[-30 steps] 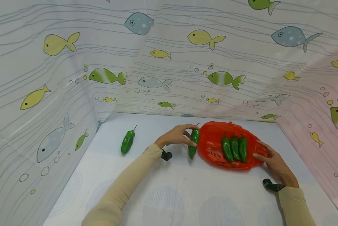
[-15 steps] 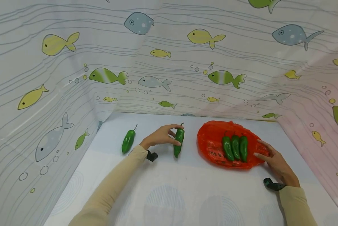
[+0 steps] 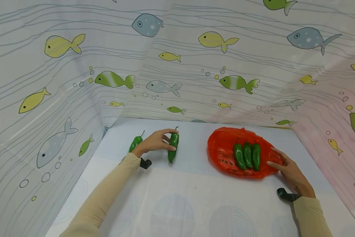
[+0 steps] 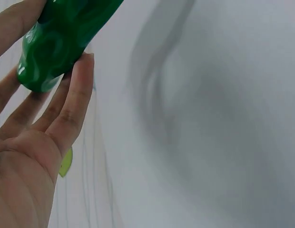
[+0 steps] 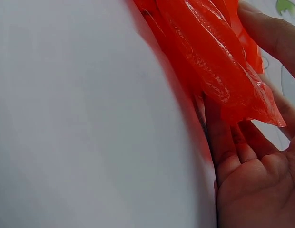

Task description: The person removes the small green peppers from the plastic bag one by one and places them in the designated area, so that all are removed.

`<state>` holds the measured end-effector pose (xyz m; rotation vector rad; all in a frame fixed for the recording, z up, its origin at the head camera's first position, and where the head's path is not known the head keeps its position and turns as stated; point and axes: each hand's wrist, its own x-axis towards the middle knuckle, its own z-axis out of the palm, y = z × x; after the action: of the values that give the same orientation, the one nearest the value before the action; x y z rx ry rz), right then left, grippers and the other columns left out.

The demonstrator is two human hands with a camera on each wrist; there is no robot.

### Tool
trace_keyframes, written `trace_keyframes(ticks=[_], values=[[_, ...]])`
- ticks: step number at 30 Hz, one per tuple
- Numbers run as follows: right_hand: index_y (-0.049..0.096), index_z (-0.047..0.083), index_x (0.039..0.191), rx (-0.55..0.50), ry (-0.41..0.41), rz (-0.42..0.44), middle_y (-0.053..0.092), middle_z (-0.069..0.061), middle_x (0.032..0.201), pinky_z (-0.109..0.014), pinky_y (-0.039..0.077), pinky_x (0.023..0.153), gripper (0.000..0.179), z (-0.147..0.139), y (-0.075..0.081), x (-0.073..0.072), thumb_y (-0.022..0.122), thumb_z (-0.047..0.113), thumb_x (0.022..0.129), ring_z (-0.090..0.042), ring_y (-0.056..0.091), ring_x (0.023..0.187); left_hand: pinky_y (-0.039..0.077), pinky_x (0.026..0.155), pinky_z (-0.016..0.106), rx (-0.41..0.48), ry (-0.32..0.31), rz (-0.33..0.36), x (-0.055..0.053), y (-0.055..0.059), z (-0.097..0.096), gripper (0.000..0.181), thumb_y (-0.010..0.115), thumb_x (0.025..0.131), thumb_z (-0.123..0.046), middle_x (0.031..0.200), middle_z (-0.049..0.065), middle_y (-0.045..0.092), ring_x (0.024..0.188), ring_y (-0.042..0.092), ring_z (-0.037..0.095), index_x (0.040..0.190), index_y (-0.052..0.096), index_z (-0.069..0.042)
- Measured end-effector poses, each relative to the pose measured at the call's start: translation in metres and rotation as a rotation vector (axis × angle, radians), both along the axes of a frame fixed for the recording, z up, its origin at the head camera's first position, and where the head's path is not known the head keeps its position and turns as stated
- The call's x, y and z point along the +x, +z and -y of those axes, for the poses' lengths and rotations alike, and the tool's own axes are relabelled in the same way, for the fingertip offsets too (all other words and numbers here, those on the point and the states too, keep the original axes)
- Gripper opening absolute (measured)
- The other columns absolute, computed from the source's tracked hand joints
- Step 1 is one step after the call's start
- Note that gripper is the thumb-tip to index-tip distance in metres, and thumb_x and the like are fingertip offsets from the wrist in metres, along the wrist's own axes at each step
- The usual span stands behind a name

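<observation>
In the head view my left hand [image 3: 155, 142] pinches a glossy green chili pepper [image 3: 173, 146] between thumb and fingers, stem up. The left wrist view shows the chili pepper [image 4: 62, 45] at the fingertips, with a shadow on the white surface beside it. A red plastic bag [image 3: 220, 144] lies flat at the right, and three green chili peppers [image 3: 247, 156] lie side by side on it. My right hand [image 3: 293, 172] holds the bag's right end. In the right wrist view, fingers go under the red plastic [image 5: 209, 52] and the thumb is above it.
Another green chili pepper [image 3: 135, 142] lies on the white table [image 3: 195, 204] at the left, partly hidden behind my left hand and wrist. A fish-printed sheet [image 3: 189, 72] rises behind the table and along both sides.
My left hand has carried its chili pepper leftward from beside the red bag, toward the lone chili pepper, which it now partly covers. The right hand and bag have stayed in place.
</observation>
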<state>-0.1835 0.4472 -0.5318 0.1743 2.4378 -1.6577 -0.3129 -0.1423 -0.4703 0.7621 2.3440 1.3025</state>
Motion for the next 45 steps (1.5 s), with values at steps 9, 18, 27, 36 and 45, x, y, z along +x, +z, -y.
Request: trace_keyframes(ticks=[9, 18, 27, 36, 45], values=[[0.017, 0.042, 0.164, 0.010, -0.002, -0.008, 0.008, -0.018, 0.170, -0.009, 0.042, 0.086, 0.077, -0.001, -0.002, 0.001, 0.064, 0.040, 0.103, -0.033, 0.023, 0.143, 0.057, 0.089, 0.044, -0.067, 0.067, -0.031, 0.005, 0.008, 0.030, 0.077, 0.089, 0.082, -0.030, 0.141, 0.005, 0.057, 0.110, 0.067, 0.026, 0.149, 0.052, -0.029], [0.016, 0.044, 0.164, 0.003, 0.009, -0.005, 0.004, -0.016, 0.171, -0.018, 0.043, 0.104, 0.077, -0.002, 0.001, 0.000, 0.064, 0.039, 0.103, -0.042, 0.013, 0.151, 0.056, 0.090, 0.046, -0.159, 0.108, -0.074, 0.006, 0.005, 0.055, 0.079, 0.088, 0.083, -0.033, 0.140, 0.008, 0.057, 0.109, 0.067, 0.027, 0.152, 0.050, -0.026], [0.017, 0.042, 0.164, -0.021, 0.004, -0.006, 0.004, -0.011, 0.172, -0.015, 0.041, 0.104, 0.076, -0.003, -0.002, -0.001, 0.063, 0.036, 0.104, -0.037, 0.013, 0.152, 0.056, 0.089, 0.044, -0.202, 0.100, -0.170, 0.007, 0.006, 0.065, 0.078, 0.088, 0.084, -0.031, 0.147, 0.005, 0.053, 0.112, 0.063, 0.028, 0.152, 0.051, -0.017], [0.017, 0.042, 0.164, -0.026, 0.006, -0.025, 0.006, -0.013, 0.172, -0.009, 0.044, 0.094, 0.077, -0.002, -0.001, 0.000, 0.064, 0.037, 0.103, -0.037, 0.017, 0.150, 0.053, 0.089, 0.048, -0.257, 0.104, -0.221, 0.007, 0.012, 0.077, 0.078, 0.087, 0.084, -0.029, 0.144, 0.010, 0.056, 0.117, 0.058, 0.031, 0.152, 0.051, -0.013], [0.017, 0.043, 0.164, -0.022, 0.004, -0.025, 0.006, -0.014, 0.172, -0.012, 0.045, 0.097, 0.077, -0.002, -0.001, 0.000, 0.064, 0.038, 0.103, -0.040, 0.016, 0.150, 0.041, 0.099, 0.062, -0.366, 0.128, -0.202, -0.001, 0.004, 0.091, 0.081, 0.086, 0.084, -0.045, 0.144, 0.014, 0.056, 0.130, 0.039, 0.038, 0.151, 0.053, -0.016]])
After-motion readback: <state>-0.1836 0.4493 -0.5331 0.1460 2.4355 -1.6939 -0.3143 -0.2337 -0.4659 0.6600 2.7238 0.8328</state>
